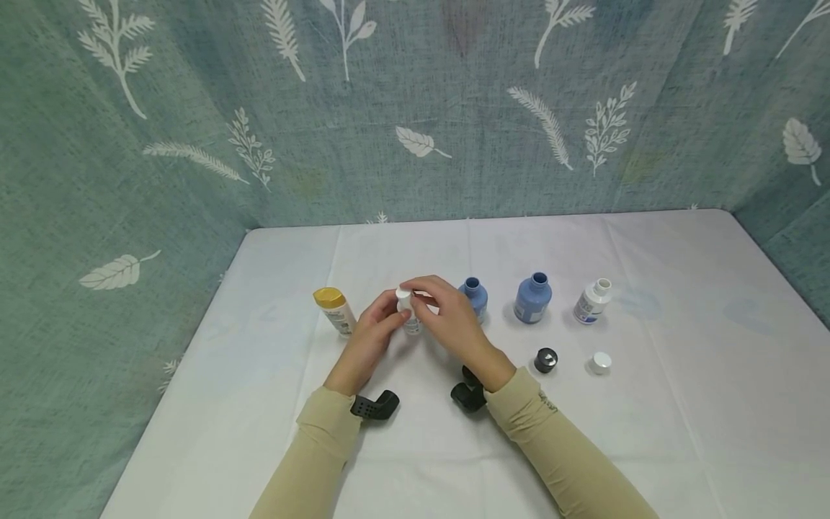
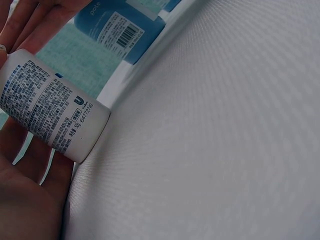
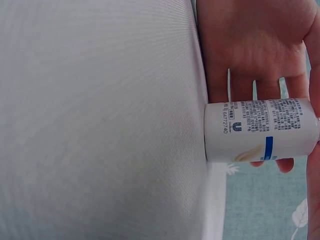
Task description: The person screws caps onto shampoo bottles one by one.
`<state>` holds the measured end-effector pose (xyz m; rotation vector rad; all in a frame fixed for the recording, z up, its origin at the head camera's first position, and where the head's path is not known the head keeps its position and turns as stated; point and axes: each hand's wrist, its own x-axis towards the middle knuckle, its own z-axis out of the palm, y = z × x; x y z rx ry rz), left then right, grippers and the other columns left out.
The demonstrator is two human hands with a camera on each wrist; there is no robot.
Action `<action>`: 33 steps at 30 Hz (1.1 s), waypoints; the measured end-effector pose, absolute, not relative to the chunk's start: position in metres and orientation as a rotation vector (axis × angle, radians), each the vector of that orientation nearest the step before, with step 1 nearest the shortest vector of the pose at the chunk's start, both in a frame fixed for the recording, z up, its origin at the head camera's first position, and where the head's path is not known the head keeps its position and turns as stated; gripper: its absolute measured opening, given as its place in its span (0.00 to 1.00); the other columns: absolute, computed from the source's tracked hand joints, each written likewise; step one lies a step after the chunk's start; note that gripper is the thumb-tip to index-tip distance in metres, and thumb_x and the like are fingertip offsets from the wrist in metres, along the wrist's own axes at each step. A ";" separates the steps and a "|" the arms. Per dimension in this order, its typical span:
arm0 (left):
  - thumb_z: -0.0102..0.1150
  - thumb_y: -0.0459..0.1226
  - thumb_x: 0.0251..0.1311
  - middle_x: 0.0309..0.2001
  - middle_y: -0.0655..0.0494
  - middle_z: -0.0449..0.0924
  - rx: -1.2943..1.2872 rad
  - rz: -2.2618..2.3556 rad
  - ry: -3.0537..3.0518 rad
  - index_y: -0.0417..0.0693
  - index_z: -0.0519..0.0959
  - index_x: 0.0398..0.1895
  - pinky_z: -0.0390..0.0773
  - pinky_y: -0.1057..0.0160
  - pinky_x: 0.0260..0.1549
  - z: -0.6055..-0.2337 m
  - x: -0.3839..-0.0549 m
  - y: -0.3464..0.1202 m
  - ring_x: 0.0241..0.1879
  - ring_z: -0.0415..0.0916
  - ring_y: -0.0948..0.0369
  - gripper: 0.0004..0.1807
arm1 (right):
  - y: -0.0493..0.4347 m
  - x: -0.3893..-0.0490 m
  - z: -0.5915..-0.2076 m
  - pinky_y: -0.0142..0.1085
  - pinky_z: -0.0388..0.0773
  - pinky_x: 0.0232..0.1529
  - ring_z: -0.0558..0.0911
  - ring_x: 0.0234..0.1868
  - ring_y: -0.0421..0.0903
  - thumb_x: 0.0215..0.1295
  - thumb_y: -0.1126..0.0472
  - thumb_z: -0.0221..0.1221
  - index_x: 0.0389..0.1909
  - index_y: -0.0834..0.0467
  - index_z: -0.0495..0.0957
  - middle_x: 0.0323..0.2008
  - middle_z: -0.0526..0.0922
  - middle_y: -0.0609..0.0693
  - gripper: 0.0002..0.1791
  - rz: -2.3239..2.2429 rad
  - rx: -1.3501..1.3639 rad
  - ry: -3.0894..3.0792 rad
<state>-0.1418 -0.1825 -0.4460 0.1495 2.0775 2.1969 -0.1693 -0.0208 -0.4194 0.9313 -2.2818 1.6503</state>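
A small white bottle (image 1: 412, 326) with printed labels stands upright on the table, its base at the cloth. My left hand (image 1: 372, 335) holds it from the left, fingers passing behind the body and thumb in front. Thumb and fingers of my right hand (image 1: 452, 315) pinch the white cap (image 1: 404, 295) at the top. The label side of the white bottle (image 2: 55, 105) faces the left wrist camera; its neck is hidden by fingers. In the right wrist view, the left hand (image 3: 255, 45) lies behind the bottle.
Left of the hands stands a yellow-capped bottle (image 1: 337, 313). To the right are an uncapped blue bottle (image 1: 477, 299), partly covered by the right hand, another uncapped blue bottle (image 1: 533, 299) and an uncapped white bottle (image 1: 591, 304). A black cap (image 1: 546, 360) and white cap (image 1: 600, 362) lie nearer.
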 end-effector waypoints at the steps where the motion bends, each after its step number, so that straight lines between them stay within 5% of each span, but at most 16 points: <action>1: 0.54 0.41 0.58 0.58 0.54 0.66 0.153 2.197 2.077 0.49 0.68 0.54 0.54 0.56 0.59 -0.446 -0.142 -0.183 0.59 0.59 0.61 0.20 | -0.021 -0.169 -0.419 0.26 0.71 0.46 0.74 0.48 0.37 0.62 0.66 0.52 0.45 0.54 0.76 0.44 0.76 0.44 0.12 1.650 0.930 -2.282; 33: 0.56 0.46 0.56 0.56 0.57 0.68 0.133 2.065 2.255 0.55 0.69 0.53 0.54 0.55 0.60 -0.445 -0.142 -0.183 0.60 0.58 0.62 0.21 | -0.021 -0.170 -0.421 0.29 0.72 0.46 0.75 0.48 0.39 0.62 0.68 0.51 0.46 0.54 0.77 0.46 0.78 0.46 0.14 1.769 0.886 -2.244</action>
